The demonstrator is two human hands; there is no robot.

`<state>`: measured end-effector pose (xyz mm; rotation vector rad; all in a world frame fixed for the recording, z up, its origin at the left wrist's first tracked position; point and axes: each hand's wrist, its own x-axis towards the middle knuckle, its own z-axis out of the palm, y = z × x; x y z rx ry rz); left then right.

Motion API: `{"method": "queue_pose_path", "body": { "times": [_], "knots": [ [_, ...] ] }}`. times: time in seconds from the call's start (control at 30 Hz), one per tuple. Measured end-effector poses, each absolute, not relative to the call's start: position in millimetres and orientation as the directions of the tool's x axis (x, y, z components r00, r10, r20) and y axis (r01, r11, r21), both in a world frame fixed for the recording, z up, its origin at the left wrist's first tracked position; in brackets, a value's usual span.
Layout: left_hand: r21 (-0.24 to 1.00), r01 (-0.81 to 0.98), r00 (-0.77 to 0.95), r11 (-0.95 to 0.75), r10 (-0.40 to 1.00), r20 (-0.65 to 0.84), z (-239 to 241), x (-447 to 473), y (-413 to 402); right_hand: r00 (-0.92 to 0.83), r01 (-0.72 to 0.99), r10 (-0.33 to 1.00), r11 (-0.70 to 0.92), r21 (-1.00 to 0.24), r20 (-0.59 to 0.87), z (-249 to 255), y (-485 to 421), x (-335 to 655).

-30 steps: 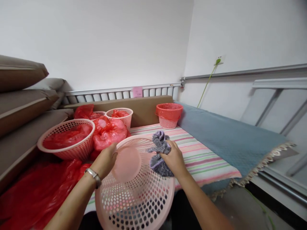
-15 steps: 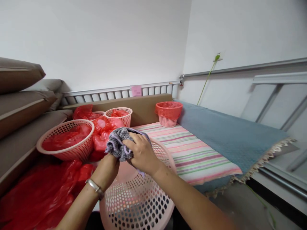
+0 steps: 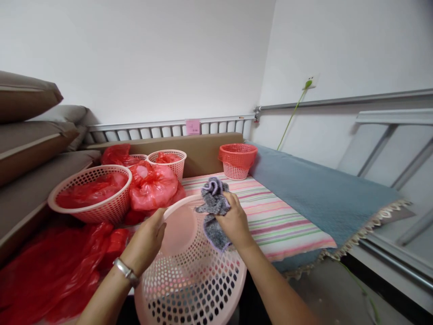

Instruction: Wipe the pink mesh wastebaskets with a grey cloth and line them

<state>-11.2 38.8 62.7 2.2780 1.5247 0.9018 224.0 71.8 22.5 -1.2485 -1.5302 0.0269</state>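
Note:
In my right hand [image 3: 235, 221] is a bunched grey cloth [image 3: 214, 201] with purple edging, its lower end hanging over the basket's opening. My left hand [image 3: 147, 241] grips the far-left rim of a large pink perforated plastic basket [image 3: 192, 289]; the fingertips are partly hidden behind the rim. The basket lies tipped in front of me, with its open mouth facing me and its solid round base visible inside.
Left of it lie red plastic bags [image 3: 61, 271] and a pink basket [image 3: 91, 194] holding red plastic. A filled red bag [image 3: 154, 187] sits behind. A red basket [image 3: 238, 155] stands nested in a pink one on the striped sheet [image 3: 284, 221]. Cushions [image 3: 30, 140] are stacked at left.
My left hand has let go of the cloth and taken the basket's rim. My right hand has carried the cloth rightward, where it hangs looser.

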Motion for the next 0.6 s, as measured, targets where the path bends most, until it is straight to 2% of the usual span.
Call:
{"method": "queue_pose_path", "body": {
  "times": [0.1, 0.2, 0.27, 0.4, 0.5, 0.6],
  "knots": [
    [0.516, 0.748, 0.251, -0.418, 0.897, 0.363, 61, -11, 33, 0.292, 0.657, 0.720, 0.328, -0.679, 0.630, -1, 71, 241],
    [0.498, 0.758, 0.259, -0.422, 0.895, 0.364, 63, -2, 26, 0.300, 0.675, 0.715, 0.308, -0.670, 0.631, -4, 70, 247],
    [0.479, 0.769, 0.268, -0.423, 0.894, 0.359, 66, 6, 22, 0.231, 0.716, 0.686, 0.360, -0.598, 0.690, 7, 68, 239],
    [0.426, 0.794, 0.278, -0.434, 0.882, 0.380, 66, 17, 21, -0.019, 0.763, 0.591, 0.530, -0.370, 0.806, 40, 60, 199],
    [0.367, 0.825, 0.274, -0.429, 0.873, 0.404, 60, 14, 26, -0.231, 0.730, 0.535, 0.648, -0.219, 0.812, 58, 50, 169],
    [0.350, 0.846, 0.266, -0.401, 0.888, 0.375, 54, 6, 29, -0.331, 0.688, 0.531, 0.702, -0.186, 0.780, 66, 43, 157]
  ]
}}
